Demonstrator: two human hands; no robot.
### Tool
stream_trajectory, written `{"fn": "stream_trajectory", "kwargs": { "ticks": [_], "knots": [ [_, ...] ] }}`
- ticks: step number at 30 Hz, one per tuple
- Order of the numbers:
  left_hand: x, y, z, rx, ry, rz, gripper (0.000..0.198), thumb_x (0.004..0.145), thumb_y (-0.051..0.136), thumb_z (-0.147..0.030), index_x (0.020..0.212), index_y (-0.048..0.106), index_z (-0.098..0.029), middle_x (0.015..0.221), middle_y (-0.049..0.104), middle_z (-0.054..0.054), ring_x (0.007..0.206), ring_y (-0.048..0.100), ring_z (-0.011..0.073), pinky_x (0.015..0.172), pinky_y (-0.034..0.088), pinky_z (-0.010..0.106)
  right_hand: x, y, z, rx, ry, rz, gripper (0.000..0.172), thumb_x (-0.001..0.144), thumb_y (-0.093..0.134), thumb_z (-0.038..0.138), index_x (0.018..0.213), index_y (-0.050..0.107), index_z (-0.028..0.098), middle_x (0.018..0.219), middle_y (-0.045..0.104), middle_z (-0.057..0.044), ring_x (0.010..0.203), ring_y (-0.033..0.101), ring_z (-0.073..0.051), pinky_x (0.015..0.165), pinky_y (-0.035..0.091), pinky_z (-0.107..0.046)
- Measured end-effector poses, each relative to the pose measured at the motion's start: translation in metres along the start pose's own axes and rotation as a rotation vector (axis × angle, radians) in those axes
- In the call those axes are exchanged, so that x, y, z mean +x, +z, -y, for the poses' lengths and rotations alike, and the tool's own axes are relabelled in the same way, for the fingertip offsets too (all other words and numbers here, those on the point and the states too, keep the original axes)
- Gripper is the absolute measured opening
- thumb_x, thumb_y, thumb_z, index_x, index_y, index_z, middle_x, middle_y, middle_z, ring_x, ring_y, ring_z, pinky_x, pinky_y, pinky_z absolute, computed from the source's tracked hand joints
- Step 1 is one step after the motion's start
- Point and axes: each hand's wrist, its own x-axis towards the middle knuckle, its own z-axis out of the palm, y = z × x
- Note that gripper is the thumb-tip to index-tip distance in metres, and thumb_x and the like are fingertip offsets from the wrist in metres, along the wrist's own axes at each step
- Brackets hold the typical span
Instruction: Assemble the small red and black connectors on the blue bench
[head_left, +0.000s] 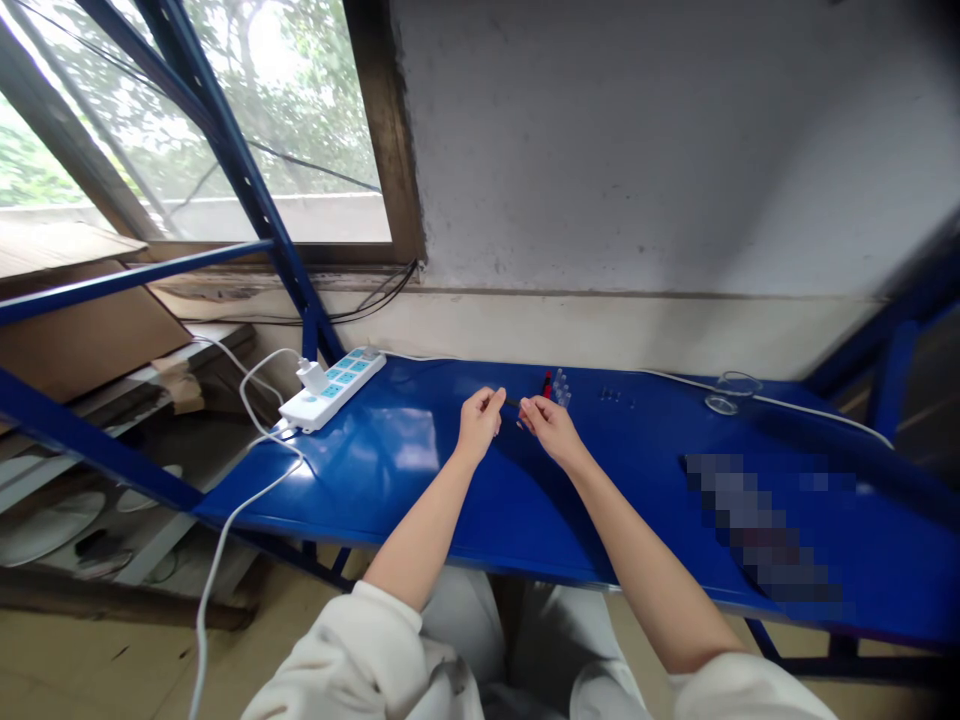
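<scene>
My left hand [481,424] and my right hand [552,428] are raised over the middle of the blue table, fingers pinched. A thin dark stick-like piece [513,403] runs between the two pinches, one end in each hand; its kind is too small to tell. Just behind my right hand stand a small red tube-shaped item [547,384] and several small clear plastic pieces [560,388]. More tiny clear pieces [611,396] lie in a row to the right of these.
A white power strip [334,390] with a plugged-in adapter [313,376] rests at the left of the blue table [375,470]. Its white cable [217,570] hangs over the edge. A clear round object [721,403] sits back right; a pixelated flat item [757,530] lies front right.
</scene>
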Motion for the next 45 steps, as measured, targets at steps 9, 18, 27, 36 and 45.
{"fn": "stream_trajectory", "kwargs": {
  "ticks": [9, 18, 27, 36, 45],
  "knots": [
    [0.006, 0.002, 0.011, -0.112, -0.122, -0.134, 0.044, 0.07, 0.056, -0.047, 0.048, 0.033, -0.017, 0.035, 0.029, -0.008, 0.029, 0.028, 0.0029, 0.035, 0.019, 0.019, -0.004, -0.003, 0.004, -0.311, -0.099, 0.006, 0.036, 0.085, 0.034, 0.047, 0.072, 0.051, 0.018, 0.057, 0.051, 0.001, 0.047, 0.043, -0.009, 0.048, 0.032, -0.021],
    [0.008, 0.001, 0.011, -0.194, -0.206, -0.191, 0.039, 0.068, 0.058, -0.038, 0.046, 0.034, -0.018, 0.034, 0.029, -0.008, 0.029, 0.03, 0.004, 0.035, 0.023, 0.02, -0.007, -0.001, 0.009, -0.77, -0.302, -0.018, 0.034, 0.09, 0.027, 0.037, 0.083, 0.054, 0.017, 0.077, 0.061, -0.006, 0.063, 0.055, -0.013, 0.053, 0.035, -0.022],
    [0.008, -0.004, 0.01, -0.094, -0.15, -0.165, 0.04, 0.071, 0.054, -0.05, 0.053, 0.047, -0.015, 0.042, 0.045, -0.003, 0.035, 0.04, 0.0051, 0.036, 0.027, 0.018, -0.008, -0.004, 0.006, -0.701, -0.3, -0.078, 0.028, 0.088, 0.035, 0.035, 0.103, 0.051, 0.019, 0.091, 0.063, -0.006, 0.07, 0.06, -0.013, 0.059, 0.042, -0.022],
    [0.005, 0.005, 0.008, -0.093, 0.0, 0.0, 0.033, 0.067, 0.062, -0.043, 0.081, 0.061, -0.014, 0.062, 0.056, 0.001, 0.047, 0.047, 0.0066, 0.039, 0.032, 0.017, -0.005, -0.011, 0.007, -0.699, -0.292, -0.118, 0.024, 0.086, 0.038, 0.032, 0.097, 0.056, 0.02, 0.09, 0.061, -0.006, 0.073, 0.058, -0.015, 0.063, 0.043, -0.024],
    [0.006, 0.023, 0.005, 0.195, 0.134, -0.033, 0.023, 0.07, 0.059, -0.037, 0.075, 0.063, -0.015, 0.069, 0.059, 0.002, 0.057, 0.05, 0.0089, 0.057, 0.041, 0.022, -0.01, -0.06, -0.007, -0.639, 0.013, -0.143, 0.016, 0.076, 0.05, 0.031, 0.083, 0.058, 0.019, 0.069, 0.06, -0.002, 0.061, 0.055, -0.013, 0.058, 0.04, -0.024]
  ]
}}
